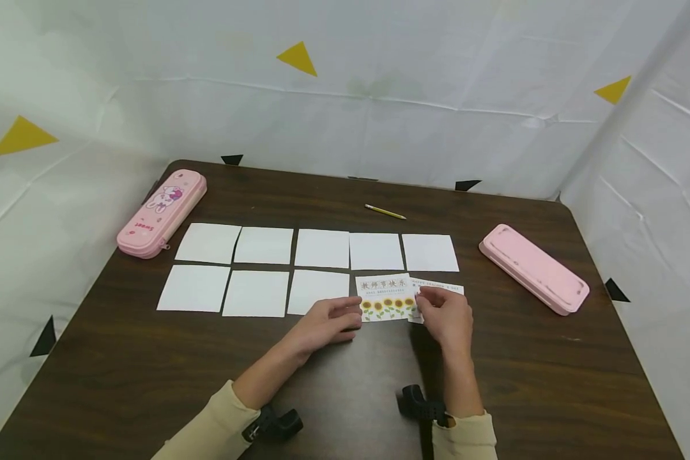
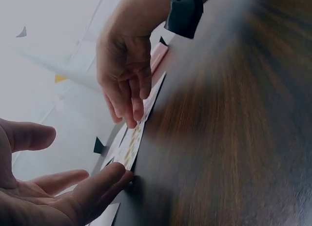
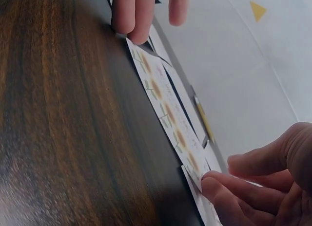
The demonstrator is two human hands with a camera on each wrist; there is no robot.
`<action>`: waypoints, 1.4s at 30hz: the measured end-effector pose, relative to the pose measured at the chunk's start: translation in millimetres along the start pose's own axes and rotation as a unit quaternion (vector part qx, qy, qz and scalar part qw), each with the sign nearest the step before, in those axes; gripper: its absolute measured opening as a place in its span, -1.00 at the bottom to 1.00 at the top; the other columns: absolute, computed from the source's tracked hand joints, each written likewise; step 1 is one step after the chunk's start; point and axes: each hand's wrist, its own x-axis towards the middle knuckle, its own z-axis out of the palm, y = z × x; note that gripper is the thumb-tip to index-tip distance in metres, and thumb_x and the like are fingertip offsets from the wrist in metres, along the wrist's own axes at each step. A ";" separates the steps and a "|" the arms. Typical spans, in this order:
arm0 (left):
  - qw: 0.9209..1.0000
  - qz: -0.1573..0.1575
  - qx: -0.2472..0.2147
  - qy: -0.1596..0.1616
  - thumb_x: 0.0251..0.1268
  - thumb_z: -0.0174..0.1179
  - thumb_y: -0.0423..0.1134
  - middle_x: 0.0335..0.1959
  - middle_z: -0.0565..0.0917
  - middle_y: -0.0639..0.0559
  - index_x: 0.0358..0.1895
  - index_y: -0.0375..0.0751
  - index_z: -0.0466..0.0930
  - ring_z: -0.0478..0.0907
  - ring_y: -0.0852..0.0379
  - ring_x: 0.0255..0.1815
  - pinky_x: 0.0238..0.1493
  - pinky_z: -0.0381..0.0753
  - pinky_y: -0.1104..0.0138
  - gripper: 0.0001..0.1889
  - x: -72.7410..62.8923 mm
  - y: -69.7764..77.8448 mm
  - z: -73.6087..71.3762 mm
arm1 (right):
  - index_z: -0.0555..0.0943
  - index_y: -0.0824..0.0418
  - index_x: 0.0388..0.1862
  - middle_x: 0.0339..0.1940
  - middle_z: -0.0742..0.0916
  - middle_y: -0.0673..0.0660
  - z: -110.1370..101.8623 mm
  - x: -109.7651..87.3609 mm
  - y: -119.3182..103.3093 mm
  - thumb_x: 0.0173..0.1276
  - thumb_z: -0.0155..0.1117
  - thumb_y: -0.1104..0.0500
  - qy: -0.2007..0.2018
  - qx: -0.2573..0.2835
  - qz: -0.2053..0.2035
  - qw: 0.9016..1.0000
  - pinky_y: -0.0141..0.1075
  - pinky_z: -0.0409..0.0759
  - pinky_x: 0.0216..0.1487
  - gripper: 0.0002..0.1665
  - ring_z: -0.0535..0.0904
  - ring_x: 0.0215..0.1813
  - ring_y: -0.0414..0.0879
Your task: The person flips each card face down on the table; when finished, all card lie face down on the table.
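Observation:
A sunflower card (image 1: 386, 308) with Chinese characters lies face up in the front row, its right edge overlapping a second printed card (image 1: 457, 289). My left hand (image 1: 329, 322) is at the sunflower card's left edge, fingers extended and fingertips right at that edge. At its right edge is my right hand (image 1: 450, 316), partly covering the second card. In the right wrist view, the right thumb (image 3: 258, 160) stands apart from the fingers, whose tips touch the sunflower card's corner.
Several blank white cards (image 1: 254, 294) are laid in two rows. Behind them lies a yellow pencil (image 1: 385, 211). One pink pencil case (image 1: 162, 214) sits at the far left; another pink case (image 1: 533, 268) is on the right. White sheeting (image 1: 379, 96) surrounds the wooden table (image 1: 552, 383).

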 end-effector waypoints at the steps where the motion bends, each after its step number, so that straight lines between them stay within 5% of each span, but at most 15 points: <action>1: 1.000 -0.002 -0.011 -0.003 0.45 0.12 -0.26 0.33 0.42 -0.34 0.42 -0.39 0.27 0.48 -0.18 0.26 0.17 0.52 0.09 -0.44 0.5 -0.4 -0.1 | 0.75 0.26 -0.05 -0.17 0.78 0.22 -0.4 0.5 0.5 0.31 0.32 0.16 -0.002 0.000 0.001 1.000 -0.08 0.42 -0.09 -0.71 0.66 -0.04 0.10; 5: 0.999 -0.005 -0.046 -0.010 0.47 0.09 -0.29 0.33 0.42 -0.35 0.42 -0.41 0.26 0.48 -0.19 0.26 0.19 0.50 0.08 -0.47 2.0 -2.0 -0.7 | 0.73 0.26 -0.02 -0.14 0.78 0.21 -2.0 1.8 2.6 0.32 0.31 0.16 -0.013 0.010 0.014 1.000 -0.16 0.47 -0.11 -0.69 0.67 -0.05 0.07; 9: 0.998 0.000 -0.058 -0.003 0.45 0.11 -0.32 0.32 0.44 -0.34 0.41 -0.40 0.29 0.49 -0.14 0.25 0.19 0.50 0.08 -0.48 1.7 -2.4 0.7 | 0.72 0.30 -0.01 -0.11 0.76 0.25 -3.7 2.2 4.4 0.33 0.30 0.22 -0.028 0.050 0.033 0.998 -0.38 0.57 -0.36 -0.71 0.67 -0.26 -0.05; 15: 0.998 0.052 0.005 0.027 0.40 0.16 -0.30 0.30 0.46 -0.28 0.38 -0.33 0.38 0.51 -0.08 0.22 0.12 0.57 0.15 -0.49 -4.2 -1.0 5.5 | 0.70 0.34 0.02 -0.06 0.73 0.29 -9.3 3.4 2.5 0.37 0.23 0.31 -0.052 0.121 0.044 0.990 -0.41 0.52 -0.53 -0.71 0.53 -0.38 -0.15; 21: 0.976 0.150 0.116 0.111 0.37 0.16 -0.32 0.22 0.56 -0.07 0.29 -0.19 0.52 0.50 -0.01 0.26 0.24 0.42 -0.01 -0.57 -12.3 5.1 11.8 | 0.67 0.27 0.12 0.02 0.70 0.24 -16.7 4.0 -3.5 0.39 0.22 0.33 -0.083 0.169 0.063 0.980 -0.38 0.54 -0.43 -0.66 0.54 -0.25 -0.10; 25: 0.964 0.196 0.098 0.152 0.35 0.15 -0.37 0.17 0.58 0.05 0.20 -0.13 0.60 0.48 0.09 0.27 0.32 0.33 -0.05 -0.63 -14.2 9.3 14.4 | 0.67 0.29 0.12 -0.10 0.72 0.15 -17.2 3.4 -6.0 0.33 0.30 0.35 -0.081 0.204 0.054 0.974 -0.41 0.57 -0.36 -0.64 0.55 -0.26 -0.15; 31: 0.951 0.267 0.055 0.145 0.39 0.06 -0.48 0.12 0.57 -0.05 0.19 -0.20 0.60 0.47 0.08 0.27 0.22 0.48 0.19 -0.63 -13.2 13.5 15.1 | 0.72 0.40 -0.08 -0.40 0.73 -0.02 -11.1 1.4 -7.0 0.28 0.39 0.33 -0.032 0.247 -0.012 0.968 -0.43 0.59 -0.34 -0.75 0.60 -0.37 -0.18; 37: 0.956 0.262 0.030 0.130 0.43 0.04 -0.44 0.19 0.52 -0.12 0.33 -0.25 0.46 0.48 -0.03 0.29 0.21 0.48 0.30 -0.57 -8.8 12.0 12.9 | 0.70 0.52 -0.15 -0.35 0.76 0.17 -1.1 0.8 -6.9 0.21 0.44 0.36 0.025 0.272 -0.056 0.960 -0.45 0.64 -0.34 -0.73 0.64 -0.46 -0.25; 42: 0.965 0.230 0.029 0.121 0.45 0.04 -0.38 0.29 0.46 -0.08 0.39 -0.21 0.39 0.43 -0.08 0.33 0.22 0.48 0.24 -0.54 -4.7 9.4 9.1 | 0.73 0.43 -0.13 -0.26 0.77 0.31 4.0 0.5 -2.9 0.23 0.45 0.28 0.024 0.217 -0.036 0.975 -0.45 0.61 -0.40 -0.73 0.61 -0.45 -0.29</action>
